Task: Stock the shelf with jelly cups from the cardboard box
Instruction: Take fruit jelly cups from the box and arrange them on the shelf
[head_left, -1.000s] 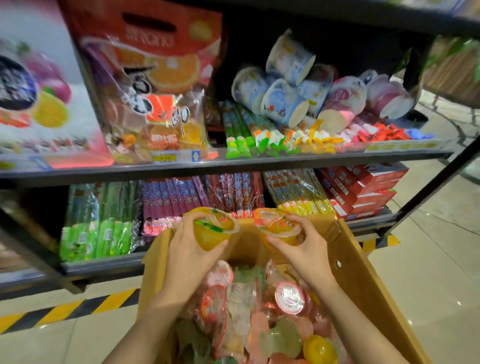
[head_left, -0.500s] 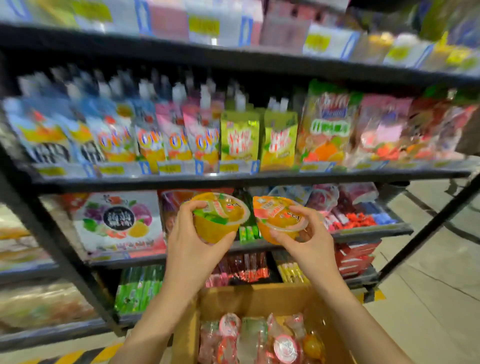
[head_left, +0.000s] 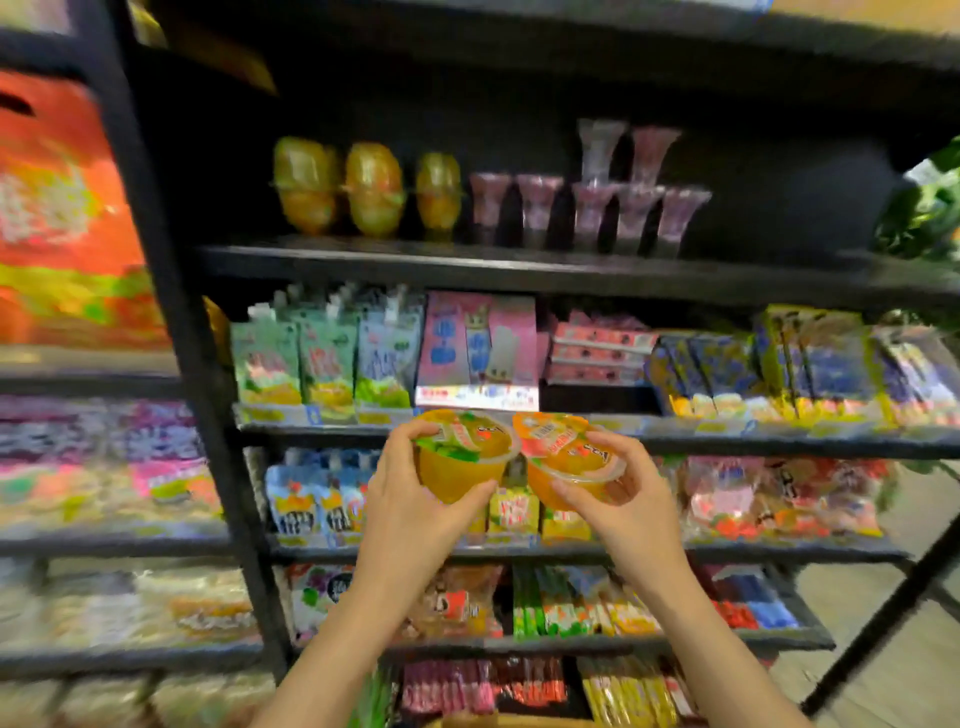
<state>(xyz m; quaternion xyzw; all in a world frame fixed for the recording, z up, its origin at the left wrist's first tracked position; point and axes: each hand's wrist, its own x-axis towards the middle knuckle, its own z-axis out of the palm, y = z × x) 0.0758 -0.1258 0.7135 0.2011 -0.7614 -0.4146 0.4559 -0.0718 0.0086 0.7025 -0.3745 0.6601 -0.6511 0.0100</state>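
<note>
My left hand (head_left: 410, 499) grips a yellow jelly cup (head_left: 462, 457) with a green and orange lid. Beside it, my right hand (head_left: 618, 499) holds an orange jelly cup (head_left: 569, 462), tilted toward me. Both cups are raised in front of the black shelf unit, level with its middle boards. Higher up, a dark shelf (head_left: 467, 265) carries three stacks of yellow jelly cups (head_left: 371, 189) and several pink cups (head_left: 587, 208). Only a sliver of the cardboard box (head_left: 519, 721) shows at the bottom edge.
A black upright post (head_left: 192, 364) divides the shelving. Pouch drinks (head_left: 322, 364), pink boxes (head_left: 478, 343) and blue packets (head_left: 810, 364) fill the board behind the cups. Snack bags and stick packs fill lower boards. Tiled floor lies at the right (head_left: 883, 649).
My view has swung upward from the box to the higher shelves. Both hands lifted the two cups out of the box and up in front of the shelf.
</note>
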